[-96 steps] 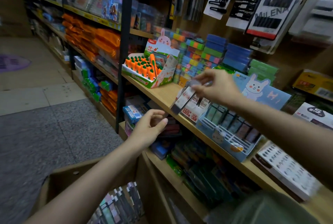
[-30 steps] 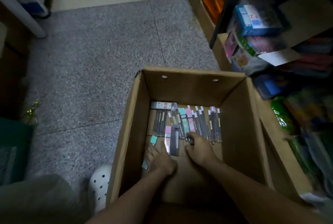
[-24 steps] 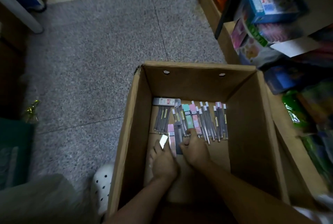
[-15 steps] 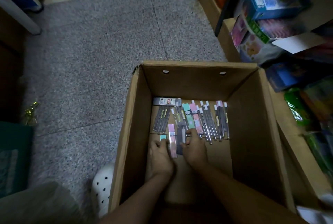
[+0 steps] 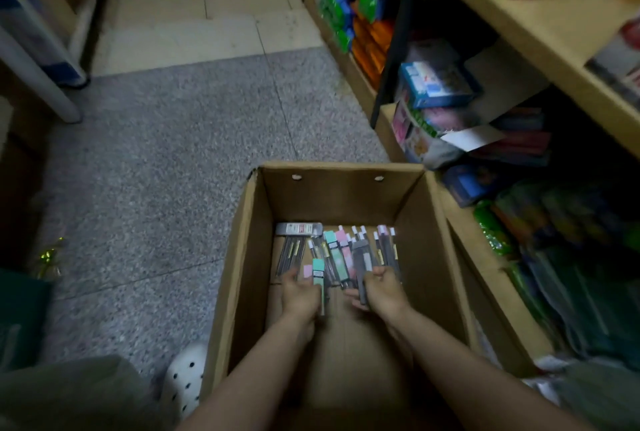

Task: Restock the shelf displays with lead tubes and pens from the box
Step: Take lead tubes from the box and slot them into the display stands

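An open cardboard box stands on the floor below me. Several lead tubes and pens lie in a row across its bottom, with a grey pack at the far left. Both my hands are down inside the box. My left hand grips a lead tube with a teal cap. My right hand holds a dark grey lead tube, lifted off the row.
Wooden shelves full of stationery run along the right, with a lower shelf edge close to the box. Stacked boxes sit at that lower level. Grey speckled floor lies to the left. A white spotted shoe is beside the box.
Both hands moved from the shelf down into the box. In the last half second each hand took hold of a lead tube and lifted it off the row.
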`<action>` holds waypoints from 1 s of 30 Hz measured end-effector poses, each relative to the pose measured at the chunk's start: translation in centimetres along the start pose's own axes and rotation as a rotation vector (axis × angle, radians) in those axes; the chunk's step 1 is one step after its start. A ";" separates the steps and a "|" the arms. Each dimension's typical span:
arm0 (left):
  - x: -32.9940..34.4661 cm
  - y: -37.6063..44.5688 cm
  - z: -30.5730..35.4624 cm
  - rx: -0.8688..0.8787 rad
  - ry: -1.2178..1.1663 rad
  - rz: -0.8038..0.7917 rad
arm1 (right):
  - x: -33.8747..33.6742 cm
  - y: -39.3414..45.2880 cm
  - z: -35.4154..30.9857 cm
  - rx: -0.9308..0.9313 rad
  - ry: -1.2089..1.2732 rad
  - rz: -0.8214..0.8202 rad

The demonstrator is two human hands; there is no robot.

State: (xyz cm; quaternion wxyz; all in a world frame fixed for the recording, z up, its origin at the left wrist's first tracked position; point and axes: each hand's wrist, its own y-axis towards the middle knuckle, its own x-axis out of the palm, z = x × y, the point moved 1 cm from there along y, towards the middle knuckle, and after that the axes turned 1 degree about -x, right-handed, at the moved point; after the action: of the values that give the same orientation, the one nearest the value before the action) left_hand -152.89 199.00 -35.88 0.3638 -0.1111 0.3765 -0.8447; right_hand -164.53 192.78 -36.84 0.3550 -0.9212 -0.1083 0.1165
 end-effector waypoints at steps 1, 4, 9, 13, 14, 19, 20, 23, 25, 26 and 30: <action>0.2 -0.8 0.7 -0.023 -0.031 -0.049 | -0.2 -0.8 -0.6 -0.041 0.004 0.005; 0.8 -2.8 3.1 0.002 -0.072 -0.264 | -1.3 -3.5 -3.2 -0.174 0.006 0.078; 1.6 -6.8 9.8 0.218 0.122 -0.546 | -4.5 -8.6 -8.4 -0.290 0.069 0.105; 2.4 -10.0 16.0 0.393 0.417 -0.720 | -6.9 -12.4 -11.6 -0.365 0.274 0.100; 2.7 -10.9 17.1 0.426 0.444 -0.773 | -7.4 -13.3 -12.3 -0.391 0.289 0.100; 4.5 -13.9 19.2 0.514 0.375 -0.929 | -10.3 -17.1 -15.9 -0.538 0.188 0.183; 4.9 -14.3 19.5 0.534 0.367 -0.944 | -11.0 -17.7 -16.5 -0.585 0.094 0.244; 6.2 -15.5 20.2 0.591 0.333 -1.004 | -13.0 -19.4 -18.2 -0.718 -0.096 0.371; 7.1 -16.1 20.7 0.630 0.354 -1.042 | -14.5 -20.2 -19.2 -0.804 -0.142 0.370; 7.4 -16.3 21.0 0.651 0.369 -1.054 | -15.4 -20.6 -19.8 -0.845 -0.185 0.376; 8.8 -16.4 21.8 0.703 0.387 -1.067 | -19.2 -22.5 -22.8 -1.008 -0.434 0.593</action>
State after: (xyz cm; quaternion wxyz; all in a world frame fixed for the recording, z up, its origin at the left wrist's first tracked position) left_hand -157.80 188.14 -9.78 -0.1637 -0.0033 0.0305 -0.9860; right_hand -178.78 189.29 -2.49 -0.2009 -0.9217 0.0407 0.3292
